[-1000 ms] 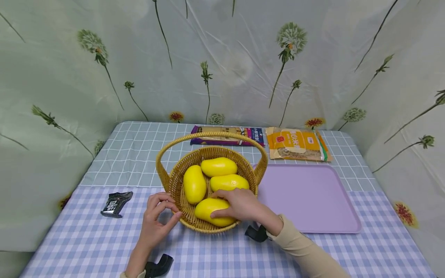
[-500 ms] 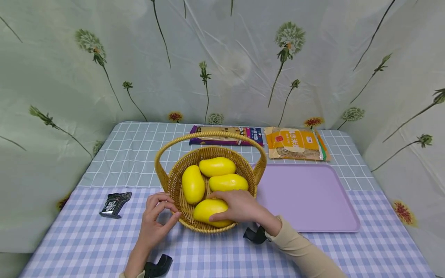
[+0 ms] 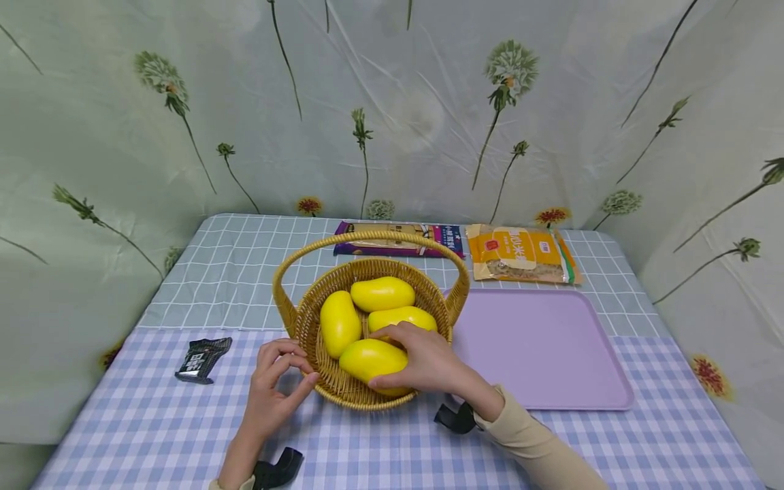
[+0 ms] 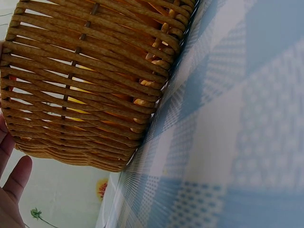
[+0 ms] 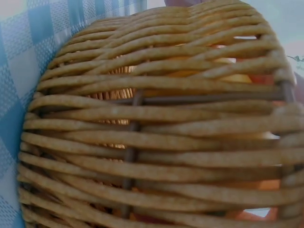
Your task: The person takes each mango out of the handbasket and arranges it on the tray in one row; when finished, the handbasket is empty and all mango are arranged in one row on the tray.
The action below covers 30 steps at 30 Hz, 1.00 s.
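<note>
A woven wicker basket point(image 3: 349, 393) with an arched handle holds several yellow mangoes in the head view. My right hand point(image 3: 429, 361) reaches over the basket's near right rim and grips the front mango point(image 3: 367, 358), thumb on its near side and fingers on its far side. Beside it lie the left mango point(image 3: 339, 325), the back mango point(image 3: 382, 294) and the right mango point(image 3: 401, 318), partly covered by my fingers. At the near left rim, my left hand point(image 3: 275, 384) pinches the basket edge. The wrist views show mostly basket weave point(image 4: 90, 85); the right hand is hidden there.
Right of the basket lies a purple tray point(image 3: 539, 347). Behind are a purple-ended noodle pack point(image 3: 398, 239) and an orange grain bag point(image 3: 523, 255). A small black packet point(image 3: 204, 360) lies left on the checked tablecloth point(image 3: 361, 449).
My right hand has lifted slightly with the front mango, which has turned and shifted a little toward the back. My left hand stays at the rim.
</note>
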Each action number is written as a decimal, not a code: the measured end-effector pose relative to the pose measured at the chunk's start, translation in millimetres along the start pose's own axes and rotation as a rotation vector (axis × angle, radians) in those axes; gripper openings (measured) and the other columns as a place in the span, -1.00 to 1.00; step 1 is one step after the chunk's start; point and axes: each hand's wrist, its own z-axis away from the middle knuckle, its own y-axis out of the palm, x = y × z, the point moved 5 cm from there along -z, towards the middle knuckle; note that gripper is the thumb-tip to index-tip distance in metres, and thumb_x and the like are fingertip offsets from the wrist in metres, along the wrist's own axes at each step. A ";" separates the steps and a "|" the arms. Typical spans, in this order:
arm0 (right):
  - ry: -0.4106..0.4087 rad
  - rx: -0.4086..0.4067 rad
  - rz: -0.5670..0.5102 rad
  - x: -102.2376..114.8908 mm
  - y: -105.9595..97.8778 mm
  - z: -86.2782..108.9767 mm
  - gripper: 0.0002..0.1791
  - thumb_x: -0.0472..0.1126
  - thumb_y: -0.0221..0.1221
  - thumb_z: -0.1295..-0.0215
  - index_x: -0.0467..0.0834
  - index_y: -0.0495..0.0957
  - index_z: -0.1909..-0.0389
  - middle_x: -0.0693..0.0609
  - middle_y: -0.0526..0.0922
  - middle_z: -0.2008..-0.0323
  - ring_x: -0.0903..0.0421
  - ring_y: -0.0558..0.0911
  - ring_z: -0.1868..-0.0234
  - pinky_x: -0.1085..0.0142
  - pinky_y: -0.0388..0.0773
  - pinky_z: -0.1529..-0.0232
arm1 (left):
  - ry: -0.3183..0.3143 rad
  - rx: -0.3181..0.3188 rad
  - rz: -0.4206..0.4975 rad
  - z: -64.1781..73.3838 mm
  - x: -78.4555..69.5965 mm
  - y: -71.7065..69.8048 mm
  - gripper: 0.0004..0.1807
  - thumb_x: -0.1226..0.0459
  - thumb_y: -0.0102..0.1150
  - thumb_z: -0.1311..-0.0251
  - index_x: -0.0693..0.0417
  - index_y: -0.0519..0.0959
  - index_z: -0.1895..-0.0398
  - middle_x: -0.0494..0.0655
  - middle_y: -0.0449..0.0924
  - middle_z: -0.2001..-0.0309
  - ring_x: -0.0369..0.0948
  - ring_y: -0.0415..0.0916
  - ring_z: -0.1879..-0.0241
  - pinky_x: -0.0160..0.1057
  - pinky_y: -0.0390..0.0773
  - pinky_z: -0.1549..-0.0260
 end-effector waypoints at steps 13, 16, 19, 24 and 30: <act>-0.033 -0.127 -0.067 0.8 -4.4 11.5 -0.29 0.35 0.29 0.06 0.17 0.44 -0.13 0.29 0.56 0.04 0.31 0.52 0.16 0.29 0.45 0.20 | -0.019 0.000 -0.006 -0.2 -1.1 -1.4 -0.70 0.13 0.24 -0.20 0.13 0.51 0.56 0.04 0.47 0.32 0.02 0.32 0.11 -0.24 0.17 -0.09; -0.037 -0.161 -0.103 1.0 -6.2 15.5 -0.29 0.32 0.31 0.05 0.16 0.42 -0.13 0.28 0.56 0.05 0.32 0.51 0.19 0.30 0.46 0.22 | -0.020 -0.001 0.000 0.0 -1.1 -1.7 -0.71 0.14 0.25 -0.19 0.13 0.51 0.56 0.07 0.47 0.33 0.01 0.32 0.10 -0.24 0.17 -0.10; -0.063 -0.192 -0.169 2.2 -8.5 19.5 -0.29 0.25 0.34 0.03 0.14 0.38 -0.16 0.28 0.54 0.00 0.31 0.51 0.18 0.30 0.49 0.18 | -0.020 -0.002 0.006 0.3 -0.7 -1.7 -0.72 0.16 0.26 -0.18 0.14 0.51 0.56 0.09 0.47 0.33 0.00 0.31 0.09 -0.24 0.17 -0.10; -0.118 -0.234 -0.276 2.6 -13.0 26.7 -0.28 0.10 0.37 -0.04 0.18 0.29 -0.23 0.24 0.45 -0.11 0.22 0.51 0.11 0.24 0.51 0.13 | -0.020 -0.001 0.009 0.0 -0.1 -0.9 -0.73 0.16 0.26 -0.17 0.13 0.51 0.55 0.03 0.48 0.31 0.01 0.31 0.10 -0.23 0.17 -0.09; -0.213 -0.287 -0.348 2.1 -19.6 35.0 -0.25 -0.07 0.39 -0.06 0.08 0.24 -0.25 0.08 0.43 -0.09 0.09 0.52 0.17 0.23 0.56 0.25 | -0.015 -0.001 0.012 -1.3 -0.8 -0.1 -0.71 0.14 0.25 -0.19 0.14 0.51 0.55 0.04 0.47 0.32 0.02 0.31 0.11 -0.23 0.17 -0.09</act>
